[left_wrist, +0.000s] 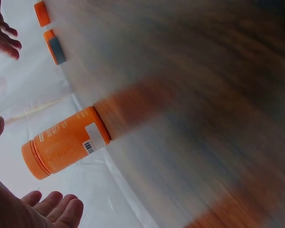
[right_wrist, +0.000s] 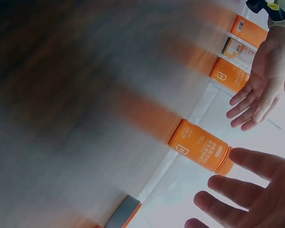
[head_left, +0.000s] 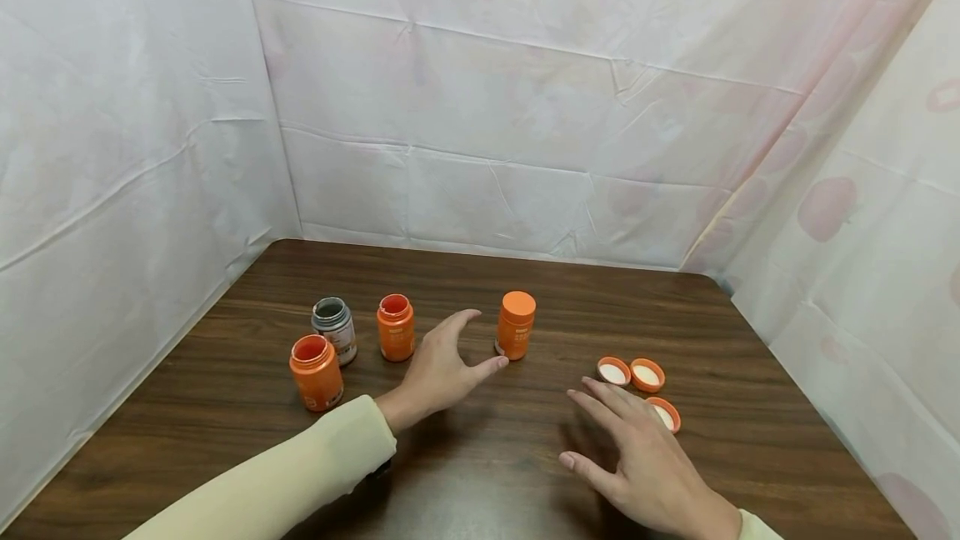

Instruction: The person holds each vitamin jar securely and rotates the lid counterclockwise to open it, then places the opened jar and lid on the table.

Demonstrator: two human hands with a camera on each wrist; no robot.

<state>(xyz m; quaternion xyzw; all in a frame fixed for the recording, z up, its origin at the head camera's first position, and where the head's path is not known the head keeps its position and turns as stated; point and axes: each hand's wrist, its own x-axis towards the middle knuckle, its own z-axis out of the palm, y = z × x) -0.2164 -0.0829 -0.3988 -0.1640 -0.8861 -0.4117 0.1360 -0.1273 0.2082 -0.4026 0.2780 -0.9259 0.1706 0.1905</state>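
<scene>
An orange bottle (head_left: 515,333) with its orange lid on stands upright near the middle of the table. My left hand (head_left: 438,369) is just left of it, thumb and fingers spread apart, with a gap to the bottle in the head view. Over the table at the right, my right hand (head_left: 641,457) hangs with loose, spread fingers and holds nothing. Close by its fingers lie three lids, inner side up: a left one (head_left: 613,371), a right one (head_left: 647,374) and a nearer one (head_left: 664,414) that the hand partly covers. In the left wrist view the capped bottle (left_wrist: 69,141) shows a barcode label.
Left of my left hand stand three uncapped bottles: an orange one (head_left: 395,328), a grey one (head_left: 335,330) and a nearer orange one (head_left: 317,373). The nearer one partly hides the grey one. Pale cloth walls (head_left: 480,148) border the brown wooden table (head_left: 495,473).
</scene>
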